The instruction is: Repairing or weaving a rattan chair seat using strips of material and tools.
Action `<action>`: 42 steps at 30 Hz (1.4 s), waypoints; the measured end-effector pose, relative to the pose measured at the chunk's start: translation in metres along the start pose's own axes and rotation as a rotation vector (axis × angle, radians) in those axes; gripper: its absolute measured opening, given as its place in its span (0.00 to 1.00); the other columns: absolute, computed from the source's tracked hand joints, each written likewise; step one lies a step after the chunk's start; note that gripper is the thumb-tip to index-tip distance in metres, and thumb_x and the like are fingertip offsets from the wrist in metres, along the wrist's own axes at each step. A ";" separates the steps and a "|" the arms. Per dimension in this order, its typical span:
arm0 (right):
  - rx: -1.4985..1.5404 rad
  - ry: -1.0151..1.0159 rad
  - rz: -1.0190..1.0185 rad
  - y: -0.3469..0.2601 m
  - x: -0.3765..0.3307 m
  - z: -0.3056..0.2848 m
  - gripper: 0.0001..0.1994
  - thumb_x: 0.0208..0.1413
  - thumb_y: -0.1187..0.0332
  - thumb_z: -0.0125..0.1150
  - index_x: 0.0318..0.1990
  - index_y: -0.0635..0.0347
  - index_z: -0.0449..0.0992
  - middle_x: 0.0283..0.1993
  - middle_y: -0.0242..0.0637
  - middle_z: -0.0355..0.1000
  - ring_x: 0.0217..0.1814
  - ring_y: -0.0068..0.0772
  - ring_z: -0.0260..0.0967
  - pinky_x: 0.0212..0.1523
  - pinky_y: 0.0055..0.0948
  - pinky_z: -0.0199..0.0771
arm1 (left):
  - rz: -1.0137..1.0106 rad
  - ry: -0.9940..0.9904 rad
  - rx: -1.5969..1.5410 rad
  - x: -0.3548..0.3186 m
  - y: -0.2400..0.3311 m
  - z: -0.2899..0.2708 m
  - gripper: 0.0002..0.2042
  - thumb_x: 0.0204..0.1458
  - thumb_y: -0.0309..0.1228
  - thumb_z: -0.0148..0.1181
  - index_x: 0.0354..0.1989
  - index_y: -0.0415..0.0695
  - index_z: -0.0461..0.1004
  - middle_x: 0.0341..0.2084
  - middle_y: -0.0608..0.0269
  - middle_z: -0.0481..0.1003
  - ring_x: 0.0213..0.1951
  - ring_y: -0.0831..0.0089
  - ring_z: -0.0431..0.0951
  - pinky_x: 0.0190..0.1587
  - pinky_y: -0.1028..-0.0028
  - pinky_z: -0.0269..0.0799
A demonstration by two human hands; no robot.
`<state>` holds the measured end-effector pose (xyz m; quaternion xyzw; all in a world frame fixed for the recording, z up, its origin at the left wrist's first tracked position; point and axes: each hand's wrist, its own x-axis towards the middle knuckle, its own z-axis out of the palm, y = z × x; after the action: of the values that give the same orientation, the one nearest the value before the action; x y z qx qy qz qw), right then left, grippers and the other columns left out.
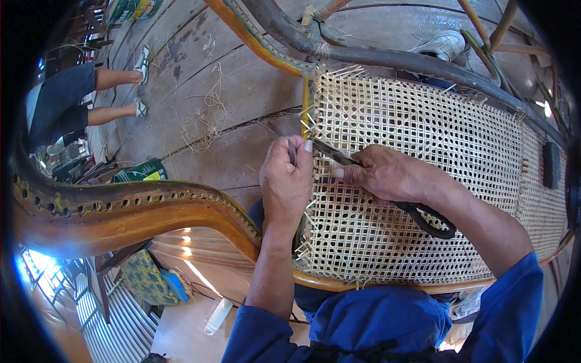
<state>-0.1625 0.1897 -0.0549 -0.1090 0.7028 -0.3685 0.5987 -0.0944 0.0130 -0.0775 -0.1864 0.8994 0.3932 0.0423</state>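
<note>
Head view looks down on a woven cane panel (pixel 423 175) set in a curved wooden frame (pixel 121 215), with both hands at its left edge. The left hand (pixel 285 181) is closed in a loose fist, thumb and fingers pinched on a thin cane strand (pixel 293 151) right where the weave meets the frame's upright rail (pixel 306 103). The right hand (pixel 387 174) lies on the weave just beside it, fingers curled around dark scissors (pixel 423 218); the blades point left toward the left hand's fingertips, and the black loop handles stick out behind the palm over the middle of the panel. The two hands nearly touch at the blade tips.

The panel is a pale open lattice, with short cut strand ends bristling along its left and top edges. A dark bent rail (pixel 387 57) runs along the top edge of the panel. Both forearms come up from the lower edge in blue sleeves (pixel 520 290).

Beyond the frame lies a plank floor (pixel 200 78) strewn with loose cane scraps (pixel 203 127). At the far left another person's legs (pixel 115 94) in dark shorts and white shoes rest on the floor, well apart from the work. A white shoe (pixel 442 43) lies near the top edge.
</note>
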 end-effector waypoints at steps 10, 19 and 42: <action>0.105 0.007 0.020 0.011 0.000 0.010 0.30 0.58 0.41 0.45 0.24 0.66 0.69 0.14 0.34 0.65 0.17 0.27 0.65 0.23 0.31 0.66 | -0.158 0.061 -0.302 0.013 -0.002 0.002 0.06 0.53 0.27 0.54 0.34 0.37 0.70 0.24 0.65 0.71 0.27 0.81 0.69 0.32 0.75 0.67; 0.224 0.012 0.039 -0.003 0.003 0.010 0.28 0.59 0.45 0.46 0.21 0.64 0.69 0.13 0.33 0.64 0.16 0.25 0.64 0.22 0.29 0.65 | -0.044 0.018 -0.035 0.017 -0.009 0.006 0.06 0.52 0.28 0.53 0.33 0.38 0.71 0.24 0.60 0.71 0.25 0.72 0.69 0.32 0.72 0.67; 0.790 -0.237 0.014 0.035 0.013 0.004 0.19 0.60 0.56 0.49 0.25 0.62 0.70 0.18 0.34 0.67 0.15 0.26 0.66 0.13 0.24 0.69 | -0.081 -0.043 0.166 0.011 0.012 0.001 0.12 0.56 0.35 0.55 0.35 0.36 0.73 0.17 0.70 0.70 0.20 0.85 0.64 0.23 0.82 0.61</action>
<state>-0.1520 0.2045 -0.0875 0.0923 0.4343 -0.5906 0.6738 -0.1092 0.0176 -0.0728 -0.2102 0.9194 0.3191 0.0928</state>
